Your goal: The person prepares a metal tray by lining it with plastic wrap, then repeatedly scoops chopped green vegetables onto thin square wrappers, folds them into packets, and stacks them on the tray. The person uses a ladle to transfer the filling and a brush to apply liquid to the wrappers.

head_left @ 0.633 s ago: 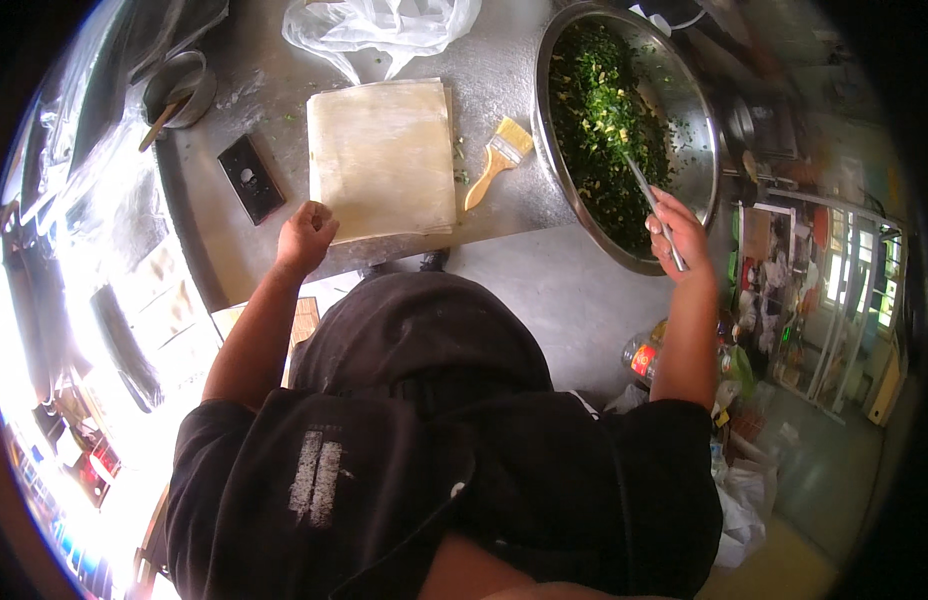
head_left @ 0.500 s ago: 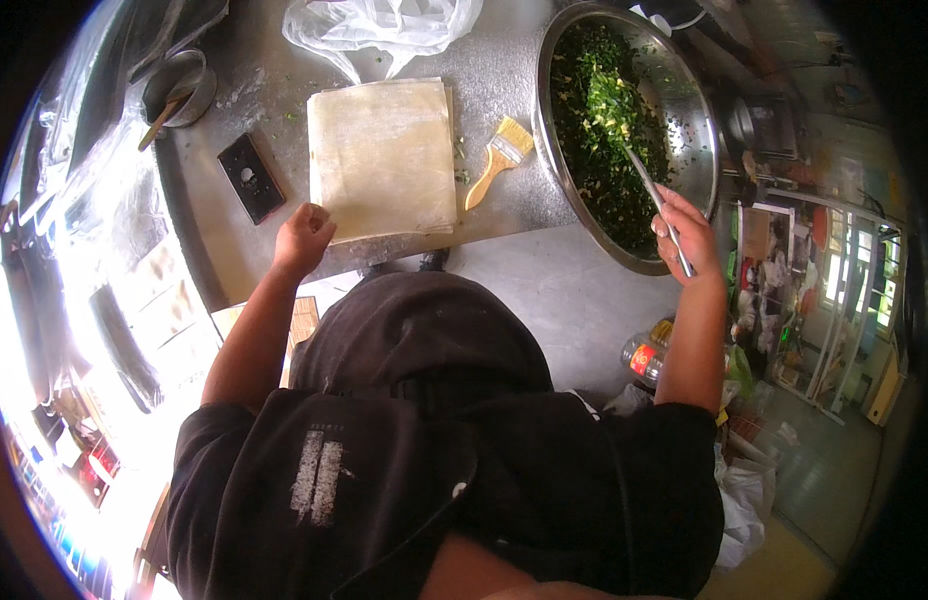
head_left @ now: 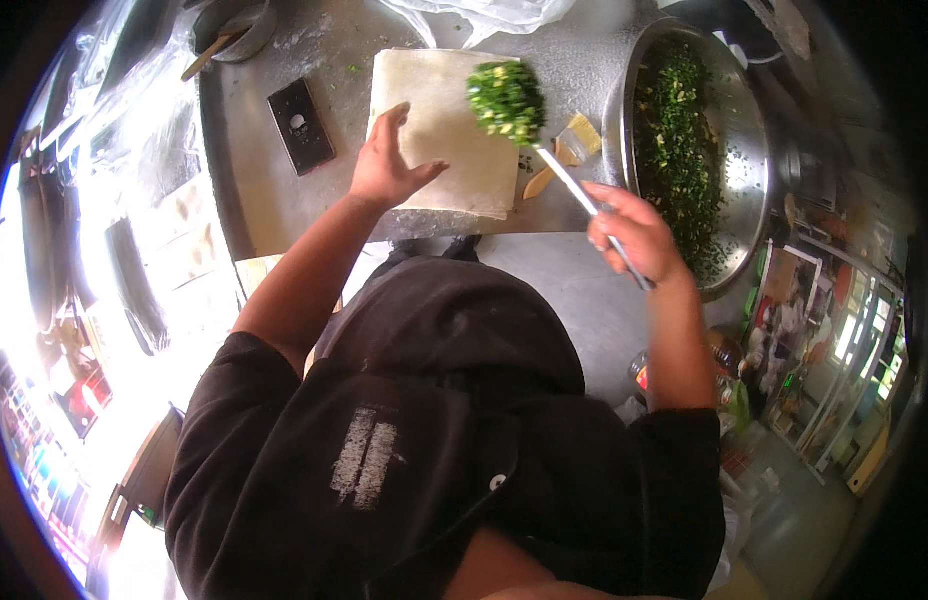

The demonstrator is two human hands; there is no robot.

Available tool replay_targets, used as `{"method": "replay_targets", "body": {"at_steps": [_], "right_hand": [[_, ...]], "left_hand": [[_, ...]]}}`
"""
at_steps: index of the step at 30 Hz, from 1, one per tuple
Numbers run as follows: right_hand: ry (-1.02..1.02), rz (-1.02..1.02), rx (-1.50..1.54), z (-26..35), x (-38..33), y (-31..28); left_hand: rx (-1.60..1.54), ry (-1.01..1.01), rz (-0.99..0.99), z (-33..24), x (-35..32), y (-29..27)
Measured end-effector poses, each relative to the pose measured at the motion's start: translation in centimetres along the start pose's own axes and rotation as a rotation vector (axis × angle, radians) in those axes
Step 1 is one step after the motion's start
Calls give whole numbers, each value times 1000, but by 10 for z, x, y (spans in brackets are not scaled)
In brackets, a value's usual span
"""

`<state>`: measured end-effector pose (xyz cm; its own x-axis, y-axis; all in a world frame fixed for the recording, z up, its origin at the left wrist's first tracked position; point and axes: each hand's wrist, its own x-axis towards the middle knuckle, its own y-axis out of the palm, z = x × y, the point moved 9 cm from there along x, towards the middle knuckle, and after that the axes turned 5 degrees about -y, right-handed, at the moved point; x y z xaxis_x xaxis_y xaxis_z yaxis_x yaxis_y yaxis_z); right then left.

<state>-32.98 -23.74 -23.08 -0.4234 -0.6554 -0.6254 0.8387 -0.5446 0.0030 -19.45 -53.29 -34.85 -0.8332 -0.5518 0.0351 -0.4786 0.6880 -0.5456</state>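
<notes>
My right hand (head_left: 634, 230) is closed round the metal handle of a spoon (head_left: 579, 195). Its bowl is hidden under a heap of chopped greens with pale yellow bits (head_left: 506, 102), held above the right edge of a stack of thin dough sheets (head_left: 434, 130). My left hand (head_left: 389, 165) is over the stack's near left part, fingers spread and holding nothing. A large steel bowl (head_left: 752, 200) to the right contains more chopped greens (head_left: 679, 130). Between stack and bowl lies a wooden-handled brush (head_left: 581, 140), partly behind the spoon.
Left of the stack, a dark phone-like slab (head_left: 301, 127) lies on the floury metal table (head_left: 249, 190). A pot (head_left: 246, 38) with a wooden-handled tool stands at the far left. Clear plastic bags (head_left: 484, 18) lie at the back. Plastic bottles (head_left: 726, 352) stand below on the right.
My right hand has lifted the spoon with a heap of greens out of the bowl and leftward over the dough sheets. My left hand has opened and moved onto the stack. The view has shifted.
</notes>
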Motion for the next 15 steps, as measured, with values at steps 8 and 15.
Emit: {"method": "replay_targets", "body": {"at_steps": [8, 15], "right_hand": [[-104, -27, -252, -59, 83, 64], [-415, -168, -704, -34, 88, 64]], "left_hand": [[27, 62, -118, 13, 27, 26], [-122, -61, -217, 29, 27, 14]]}}
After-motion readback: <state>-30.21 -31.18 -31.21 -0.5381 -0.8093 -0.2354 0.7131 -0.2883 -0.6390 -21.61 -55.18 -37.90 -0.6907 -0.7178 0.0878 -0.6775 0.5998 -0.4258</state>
